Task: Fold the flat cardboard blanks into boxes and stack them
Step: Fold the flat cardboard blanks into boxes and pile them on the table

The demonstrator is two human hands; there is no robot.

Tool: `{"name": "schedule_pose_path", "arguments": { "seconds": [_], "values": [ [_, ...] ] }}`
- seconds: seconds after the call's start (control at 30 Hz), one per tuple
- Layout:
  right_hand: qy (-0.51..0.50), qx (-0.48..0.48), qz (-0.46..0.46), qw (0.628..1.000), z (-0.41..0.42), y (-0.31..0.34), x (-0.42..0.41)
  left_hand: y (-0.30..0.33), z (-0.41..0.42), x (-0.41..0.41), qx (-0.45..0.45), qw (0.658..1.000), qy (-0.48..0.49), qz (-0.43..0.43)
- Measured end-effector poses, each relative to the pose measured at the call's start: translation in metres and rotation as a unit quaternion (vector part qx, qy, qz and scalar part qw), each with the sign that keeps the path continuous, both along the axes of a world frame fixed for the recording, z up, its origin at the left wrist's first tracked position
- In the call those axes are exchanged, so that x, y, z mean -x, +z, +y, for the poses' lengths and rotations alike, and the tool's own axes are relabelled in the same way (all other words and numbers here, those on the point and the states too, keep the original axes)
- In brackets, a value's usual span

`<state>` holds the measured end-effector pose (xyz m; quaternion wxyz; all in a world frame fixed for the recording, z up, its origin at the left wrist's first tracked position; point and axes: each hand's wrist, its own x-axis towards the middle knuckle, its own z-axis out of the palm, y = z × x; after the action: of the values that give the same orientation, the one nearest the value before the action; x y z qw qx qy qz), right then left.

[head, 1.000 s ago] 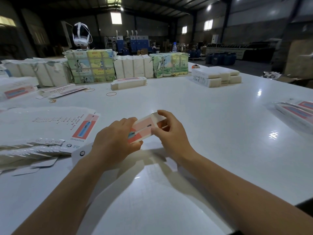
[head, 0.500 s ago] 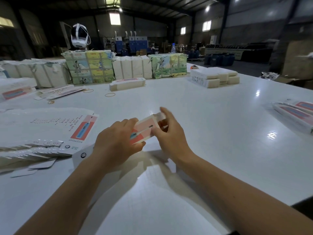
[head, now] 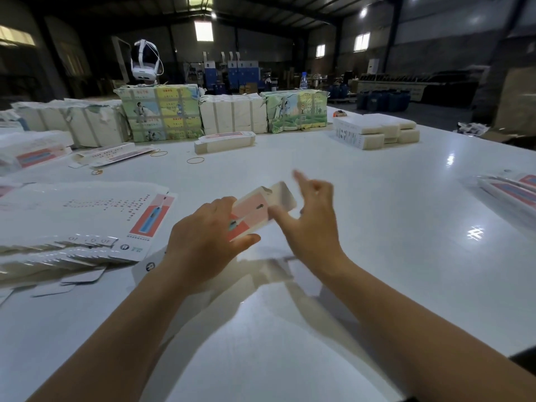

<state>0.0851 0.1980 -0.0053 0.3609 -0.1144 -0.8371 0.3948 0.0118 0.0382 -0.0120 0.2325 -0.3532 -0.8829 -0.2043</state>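
A packing floor inside a warehouse-style industrial hall: a dark pitched roof on steel framing with small high windows spans an open concrete floor. A broad white surface carries bound bundles of printed carton stock, plain wrapped bundles, a fanned pile of flat cardboard blanks, stacked white boxes and loose rubber bands. Behind stand blue machines or cabinets, blue drums and a long workbench along the far wall. A headset sits above the bundles.
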Motion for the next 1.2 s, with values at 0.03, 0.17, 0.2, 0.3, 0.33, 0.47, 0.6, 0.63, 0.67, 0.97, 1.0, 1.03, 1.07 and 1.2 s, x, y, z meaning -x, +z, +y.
{"name": "schedule_pose_path", "arguments": {
  "seconds": [0.03, 0.17, 0.2, 0.3, 0.33, 0.47, 0.6, 0.63, 0.67, 0.97, 1.0, 1.03, 1.07, 1.2],
  "values": [
    [-0.002, 0.031, 0.009, 0.999, 0.003, 0.001, 0.001, 0.002, -0.002, 0.002, -0.016, 1.000, -0.006, -0.005],
    [0.221, 0.400, -0.050, 0.888, 0.002, 0.006, 0.001, 0.004, -0.007, 0.004, -0.020, 0.999, -0.036, -0.028],
    [0.260, 0.436, -0.041, 0.861, 0.001, 0.006, 0.002, 0.004, -0.006, 0.004, -0.016, 0.998, -0.042, -0.036],
    [0.241, 0.337, 0.038, 0.909, -0.003, 0.004, -0.002, 0.004, -0.004, 0.004, -0.026, 0.997, -0.057, -0.049],
    [0.210, 0.261, 0.059, 0.940, -0.005, 0.003, -0.004, 0.004, -0.003, 0.005, -0.031, 0.997, -0.060, -0.048],
    [0.093, -0.031, 0.093, 0.991, -0.022, -0.004, -0.011, 0.003, 0.002, 0.003, -0.045, 0.997, -0.055, -0.017],
    [0.086, -0.086, 0.086, 0.989, -0.030, -0.004, -0.014, 0.003, 0.003, 0.002, -0.057, 0.997, -0.059, 0.009],
    [0.096, -0.056, 0.091, 0.990, -0.031, -0.003, -0.015, 0.003, 0.003, 0.001, -0.064, 0.996, -0.063, 0.020],
    [0.111, 0.000, 0.096, 0.989, -0.031, 0.000, -0.016, 0.003, 0.003, 0.001, -0.067, 0.995, -0.065, 0.034],
    [0.160, 0.205, 0.138, 0.956, -0.023, 0.007, -0.013, 0.002, 0.005, -0.002, -0.057, 0.989, -0.068, 0.119],
    [0.154, 0.196, 0.142, 0.958, -0.023, 0.007, -0.013, 0.002, 0.005, -0.001, -0.062, 0.988, -0.068, 0.122],
    [0.149, 0.190, 0.145, 0.959, -0.022, 0.006, -0.013, 0.002, 0.005, -0.001, -0.066, 0.988, -0.067, 0.125],
    [0.145, 0.187, 0.150, 0.960, -0.021, 0.006, -0.013, 0.001, 0.005, -0.001, -0.069, 0.987, -0.065, 0.129],
    [0.133, 0.174, 0.151, 0.964, -0.022, 0.006, -0.015, 0.001, 0.006, -0.003, -0.071, 0.985, -0.055, 0.147]
  ]
}}
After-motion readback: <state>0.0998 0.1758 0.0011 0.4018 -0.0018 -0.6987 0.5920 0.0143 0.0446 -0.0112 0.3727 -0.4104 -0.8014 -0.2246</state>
